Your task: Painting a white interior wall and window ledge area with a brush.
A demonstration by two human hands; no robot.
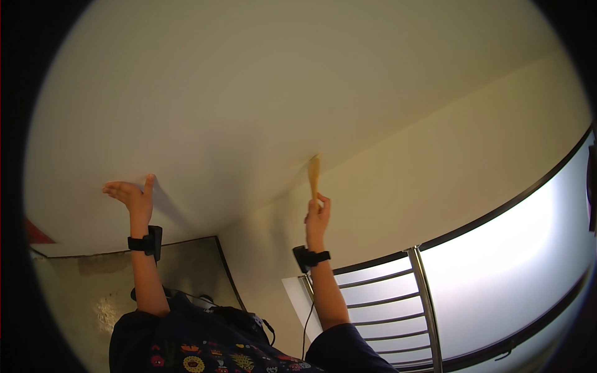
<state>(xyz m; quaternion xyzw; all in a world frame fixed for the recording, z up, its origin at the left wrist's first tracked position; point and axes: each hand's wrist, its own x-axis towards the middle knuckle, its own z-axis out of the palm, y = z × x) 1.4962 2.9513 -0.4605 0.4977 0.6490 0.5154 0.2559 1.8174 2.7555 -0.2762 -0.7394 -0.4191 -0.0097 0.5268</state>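
Both my arms reach up to a pale cream ceiling (249, 81). My left hand (132, 194) is open, its fingers apart and its fingertips against the ceiling. In my right hand (317, 216) is a thin light-wooden tool (314, 173), gripped by its lower end. The tool's upper tip touches the seam where the ceiling meets the cream wall (435, 180). A black band sits on each wrist, left band (147, 242) and right band (309, 257). My dark sleeves with coloured flower patterns (205, 354) fill the lower edge.
A bright frosted window (497, 280) with a dark frame and horizontal metal bars (385, 311) lies at the lower right. A greyish wall with a rough white patch (106, 311) is at the lower left. A small red shape (37, 233) shows at the left edge.
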